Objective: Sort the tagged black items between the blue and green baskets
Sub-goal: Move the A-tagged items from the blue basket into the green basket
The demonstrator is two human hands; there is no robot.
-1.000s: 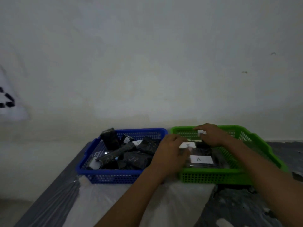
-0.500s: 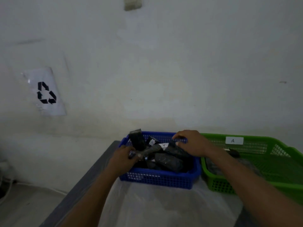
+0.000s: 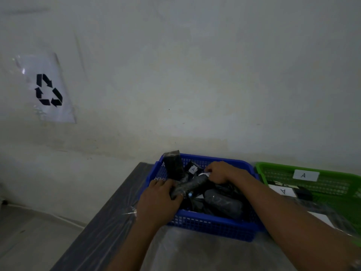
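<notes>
Left hand [image 3: 158,200] grips the near end of a long black item [image 3: 190,184] wrapped in clear film, with thumb and fingers curled round it over the near-left part of the blue basket [image 3: 207,222]. Right hand [image 3: 224,173] closes on the same item's far end, its fingers curled down beside a small white tag [image 3: 204,174]. The item lies slantwise between the two hands on top of the heap in the blue basket, its near end toward the basket's left wall and its far end toward the middle of the back wall.

Other black items fill the blue basket. A flat black pack [image 3: 172,165] stands upright in its far-left corner, rising above the rim, and a white tag marked "A" [image 3: 193,169] shows just right of it. A bulky rounded bundle [image 3: 224,203] lies in the near-right part, beside the right forearm.

The green basket [image 3: 273,167] stands just right of the blue basket — whether the rims touch cannot be told. Its far wall carries a white label marked "A" [image 3: 305,175], and inside lie a lettered white card [image 3: 283,191] and a dark item [image 3: 302,193].

The blue basket rests on a clear plastic sheet [image 3: 185,251] over a dark table [image 3: 105,216]. On the wall, well left of and above the blue basket, hangs a white sheet with a black recycling symbol [image 3: 47,89].
</notes>
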